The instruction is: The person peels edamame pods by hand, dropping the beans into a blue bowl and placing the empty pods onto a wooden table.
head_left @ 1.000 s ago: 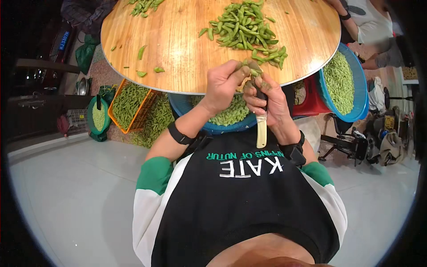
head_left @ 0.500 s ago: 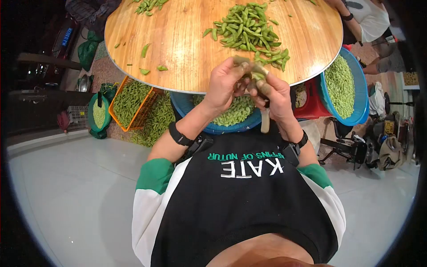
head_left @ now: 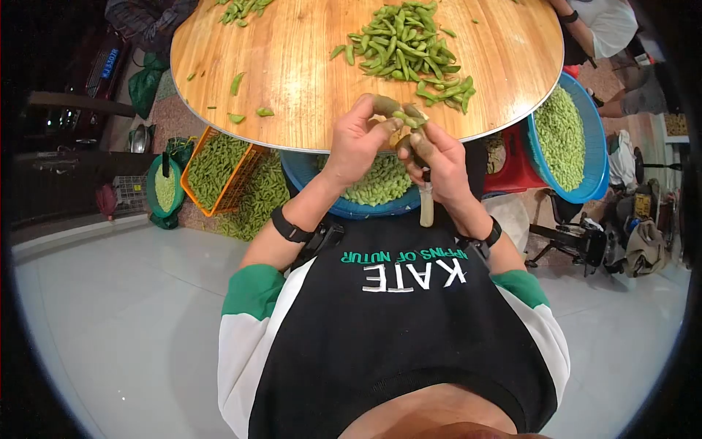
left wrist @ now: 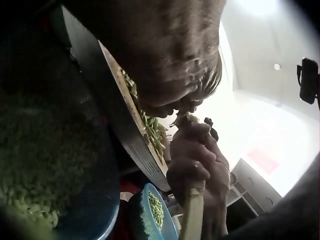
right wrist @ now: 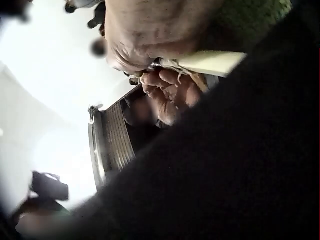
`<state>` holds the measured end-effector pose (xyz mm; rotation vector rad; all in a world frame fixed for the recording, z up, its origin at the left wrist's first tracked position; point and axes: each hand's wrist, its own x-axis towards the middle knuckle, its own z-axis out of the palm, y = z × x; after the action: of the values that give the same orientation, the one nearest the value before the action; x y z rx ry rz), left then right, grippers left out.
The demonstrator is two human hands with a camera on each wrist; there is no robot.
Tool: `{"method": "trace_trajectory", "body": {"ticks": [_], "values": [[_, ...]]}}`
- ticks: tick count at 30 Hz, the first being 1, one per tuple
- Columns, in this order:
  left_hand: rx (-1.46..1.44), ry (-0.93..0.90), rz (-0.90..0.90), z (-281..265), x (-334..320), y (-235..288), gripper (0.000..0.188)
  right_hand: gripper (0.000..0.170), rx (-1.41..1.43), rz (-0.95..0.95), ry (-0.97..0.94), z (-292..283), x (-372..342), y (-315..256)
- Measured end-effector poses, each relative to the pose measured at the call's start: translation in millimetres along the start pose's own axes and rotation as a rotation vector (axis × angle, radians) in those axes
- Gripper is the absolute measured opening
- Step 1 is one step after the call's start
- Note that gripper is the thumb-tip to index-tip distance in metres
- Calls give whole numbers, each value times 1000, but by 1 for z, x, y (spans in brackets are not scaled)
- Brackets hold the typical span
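Observation:
In the head view, my left hand [head_left: 356,143] pinches a green soybean pod [head_left: 398,118] between thumb and fingers, just above the table's near edge. Close beside it, my right hand [head_left: 447,164] curls round a knife-like tool with a cream handle [head_left: 427,208], which points down toward my shirt; its other end is hidden by the fingers. The fingertips of both hands meet around the pod and look dark and greenish. Beneath them, a blue basin [head_left: 296,175] holds shelled beans. The right wrist view shows the cream handle [right wrist: 215,63] jutting from under the right hand.
A pile of pods [head_left: 406,45] lies on the round wooden table [head_left: 285,80], with a few loose ones to its left. At left stand an orange crate [head_left: 241,179] of pods and a green basin [head_left: 155,192]; another blue basin [head_left: 603,157] is at right. Someone's arm [head_left: 579,33] reaches in at upper right.
My hands stay together above the basin while the fingers shift around the pod. The cream handle has swung and shifted slightly, with less of it showing than a second ago.

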<state>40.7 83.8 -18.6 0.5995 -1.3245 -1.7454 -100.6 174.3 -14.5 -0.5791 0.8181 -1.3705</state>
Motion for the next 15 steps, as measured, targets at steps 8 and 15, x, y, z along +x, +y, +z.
{"method": "trace_trajectory", "body": {"ticks": [8,15], "values": [[108,14,7,2,-3,5,13,50,-584,-205,27,-6,-5,3],[45,-99,-250,4,-8,13,7,40,-334,-117,-21,-8,-7,-4]]}}
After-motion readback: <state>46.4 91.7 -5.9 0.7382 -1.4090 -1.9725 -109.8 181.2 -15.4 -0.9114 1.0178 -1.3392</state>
